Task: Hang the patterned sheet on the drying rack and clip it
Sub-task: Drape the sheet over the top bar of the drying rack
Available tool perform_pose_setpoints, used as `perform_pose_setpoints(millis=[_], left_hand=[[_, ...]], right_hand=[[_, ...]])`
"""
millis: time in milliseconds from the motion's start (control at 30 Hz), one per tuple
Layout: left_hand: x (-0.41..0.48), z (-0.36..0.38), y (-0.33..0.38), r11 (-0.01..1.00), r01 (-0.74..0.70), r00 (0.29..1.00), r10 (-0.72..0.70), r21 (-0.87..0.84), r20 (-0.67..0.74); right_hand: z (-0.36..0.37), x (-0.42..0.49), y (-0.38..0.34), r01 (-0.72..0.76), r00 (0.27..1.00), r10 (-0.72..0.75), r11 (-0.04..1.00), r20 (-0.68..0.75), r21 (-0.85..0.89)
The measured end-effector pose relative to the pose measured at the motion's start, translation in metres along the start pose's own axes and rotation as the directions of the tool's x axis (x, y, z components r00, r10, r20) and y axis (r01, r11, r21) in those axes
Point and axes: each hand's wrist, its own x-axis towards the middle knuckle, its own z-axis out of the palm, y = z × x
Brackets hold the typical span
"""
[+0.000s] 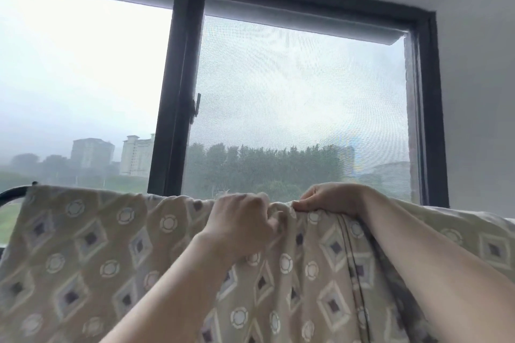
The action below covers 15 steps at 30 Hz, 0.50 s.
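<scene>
Sheet point(83, 245) bunched between fingers point(309, 203) atop rack point(14, 192).

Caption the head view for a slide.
Left hand and right hand grip the patterned sheet draped over the drying rack.

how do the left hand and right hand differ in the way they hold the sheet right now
The left hand sits a little lower than the right hand, on the near face of the patterned sheet. The left hand shows its back, with its fingers curled into bunched fabric. The right hand lies over the top fold, with its thumb on the near side. Both grip the sheet's top edge, close together but not touching.
</scene>
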Motion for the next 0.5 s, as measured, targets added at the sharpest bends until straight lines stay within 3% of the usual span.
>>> perform_pose_setpoints(millis=[233, 367, 500], left_hand=[[0.015, 0.005, -0.021, 0.995, -0.080, 0.996, 0.077, -0.053, -0.048], [0.021, 0.012, -0.024, 0.991, -0.134, 0.990, 0.134, -0.006, -0.038], [0.026, 0.015, -0.025, 0.996, -0.082, 0.995, 0.080, 0.025, 0.060]], right_hand=[[-0.019, -0.015, 0.013, -0.072, 0.975, 0.063, 0.997, -0.213, -0.037], [-0.024, -0.018, 0.023, -0.140, 0.965, 0.114, 0.986, -0.235, -0.094], [-0.021, -0.015, 0.020, -0.100, 0.945, 0.015, 0.965, -0.328, -0.242]])
